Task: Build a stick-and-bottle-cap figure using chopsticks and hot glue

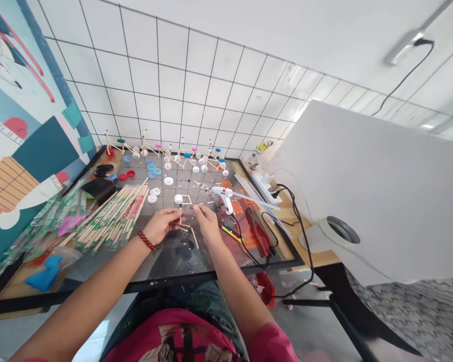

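Note:
My left hand (161,224), with a red bead bracelet at the wrist, and my right hand (207,222) meet over the glass tabletop (166,261). Both pinch small wooden sticks (181,217) between their fingertips. More short stick pieces (194,236) lie on the glass just below the hands. A small stick frame with a white bottle cap (181,199) stands just beyond the fingers. A white glue gun (224,196) rests to the right of it.
A bundle of wrapped chopsticks (113,213) lies to the left. Several stick-and-cap models (173,153) line the tiled back wall, with loose blue, red and white caps (151,171) near them. Red pliers (258,234), black cables and a power strip (266,188) sit on the right.

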A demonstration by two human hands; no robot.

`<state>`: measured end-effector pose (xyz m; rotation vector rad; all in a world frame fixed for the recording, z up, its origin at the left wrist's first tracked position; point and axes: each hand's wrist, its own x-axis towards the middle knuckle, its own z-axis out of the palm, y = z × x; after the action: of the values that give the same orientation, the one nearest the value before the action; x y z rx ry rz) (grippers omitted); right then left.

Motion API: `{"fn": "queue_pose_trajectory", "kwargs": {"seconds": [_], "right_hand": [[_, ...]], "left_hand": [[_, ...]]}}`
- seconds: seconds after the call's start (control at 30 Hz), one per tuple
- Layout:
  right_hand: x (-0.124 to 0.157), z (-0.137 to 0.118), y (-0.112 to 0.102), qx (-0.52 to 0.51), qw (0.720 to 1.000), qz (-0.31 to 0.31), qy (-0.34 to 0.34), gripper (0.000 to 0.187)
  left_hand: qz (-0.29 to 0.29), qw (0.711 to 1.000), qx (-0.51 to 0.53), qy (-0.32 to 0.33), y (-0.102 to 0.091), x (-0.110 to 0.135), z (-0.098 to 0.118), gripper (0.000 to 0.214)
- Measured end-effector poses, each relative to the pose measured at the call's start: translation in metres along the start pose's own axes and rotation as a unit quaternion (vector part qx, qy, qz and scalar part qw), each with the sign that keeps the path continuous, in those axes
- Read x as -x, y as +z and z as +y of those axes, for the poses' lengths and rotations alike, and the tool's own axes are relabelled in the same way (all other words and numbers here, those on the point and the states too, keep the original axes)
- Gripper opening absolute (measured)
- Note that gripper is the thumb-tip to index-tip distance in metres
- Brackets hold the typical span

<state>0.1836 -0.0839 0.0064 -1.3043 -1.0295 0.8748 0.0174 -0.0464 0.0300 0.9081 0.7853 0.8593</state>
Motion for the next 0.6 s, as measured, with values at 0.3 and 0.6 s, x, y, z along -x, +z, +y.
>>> {"fn": "queue_pose_trajectory", "kwargs": {"seconds": [0.3,0.6], "right_hand": [[-0.031,-0.008,0.004,-0.090,0.985,-0.135,0.054,0.066],[-0.026,-0.002,0.001,-0.152,0.970,-0.177,0.066,0.064]], "left_hand": [[-0.028,0.998,-0.022,0.054,0.005,0.004,-0.003,0.037],[-0.049,0.996,0.002,0.069,0.006,0.005,-0.006,0.031]]}}
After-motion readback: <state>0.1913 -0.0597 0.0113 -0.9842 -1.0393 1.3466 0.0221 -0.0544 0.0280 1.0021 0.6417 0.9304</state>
